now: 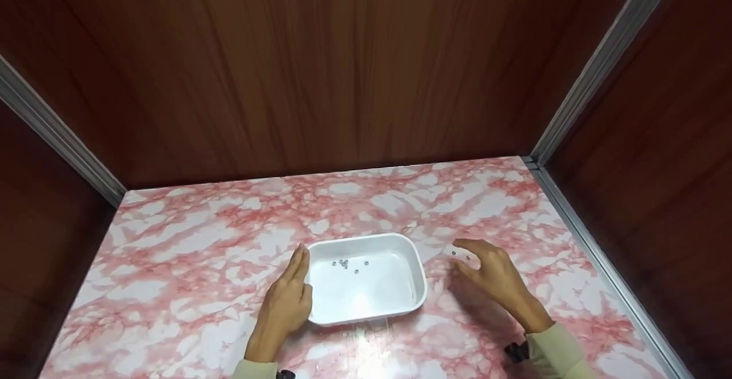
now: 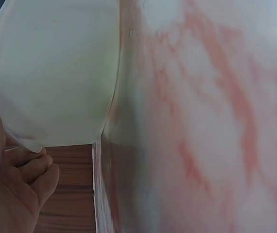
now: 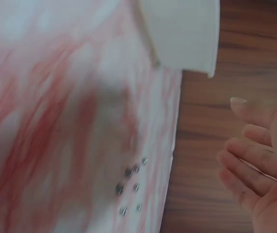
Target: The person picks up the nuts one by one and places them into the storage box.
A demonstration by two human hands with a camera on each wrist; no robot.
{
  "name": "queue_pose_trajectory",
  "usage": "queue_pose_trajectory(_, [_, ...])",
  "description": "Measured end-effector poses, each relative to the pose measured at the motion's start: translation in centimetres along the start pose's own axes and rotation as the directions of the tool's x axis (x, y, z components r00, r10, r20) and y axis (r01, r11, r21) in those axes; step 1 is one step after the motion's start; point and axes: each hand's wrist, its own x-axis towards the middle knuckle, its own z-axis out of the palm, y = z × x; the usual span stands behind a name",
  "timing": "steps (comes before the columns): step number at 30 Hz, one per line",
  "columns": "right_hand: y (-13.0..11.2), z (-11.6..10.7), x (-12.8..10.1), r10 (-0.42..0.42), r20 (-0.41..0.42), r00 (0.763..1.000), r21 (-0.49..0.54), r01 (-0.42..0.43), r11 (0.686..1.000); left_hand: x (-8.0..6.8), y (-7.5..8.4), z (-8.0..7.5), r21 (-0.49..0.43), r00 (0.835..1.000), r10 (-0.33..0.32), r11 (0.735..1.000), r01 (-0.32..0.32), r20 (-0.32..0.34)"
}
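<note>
A white rectangular tray (image 1: 372, 309) stands on the table with several small shiny metal pieces (image 1: 344, 263) inside, mostly toward its left half. Along the tray's left wall rests my left hand (image 1: 289, 299), its forefingers stretched out at the rim. The left wrist view shows fingertips (image 2: 41, 165) at the tray's corner. To the right of the tray, my right hand (image 1: 497, 273) hovers with thumb and fingers spread apart, nothing between them. More small metal pieces (image 1: 454, 253) lie on the table by its fingertips; the right wrist view shows several metal pieces (image 3: 129, 173) there, too blurred to name their kind.
A red and white marbled table top (image 1: 189, 264) lies under everything. Dark wood-grain panels (image 1: 343, 82) rise behind it and at both sides, with a metal frame rail (image 1: 606, 276) along the right edge. Light glares off the table in front of the tray.
</note>
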Motion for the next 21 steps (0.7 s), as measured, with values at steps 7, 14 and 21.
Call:
queue_pose_trajectory(7, [1.8, -0.8, -1.1, -0.079, 0.005, 0.997, -0.105, 0.079, 0.991, 0.0, 0.1, -0.1, 0.066, 1.0, -0.002, 0.998, 0.002, 0.003])
queue_pose_trajectory(14, [3.4, -1.3, -1.9, -0.08, 0.032, 0.996, -0.151, 0.084, 0.985, -0.2, 0.4, 0.0, 0.104, 1.0, 0.026, 0.994, -0.024, -0.017])
queue_pose_trajectory(21, [5.3, -1.6, -2.8, -0.106, 0.086, 0.991, -0.182, 0.12, 0.976, -0.2, 0.6, 0.0, 0.074, 0.999, 0.041, 0.996, -0.04, -0.012])
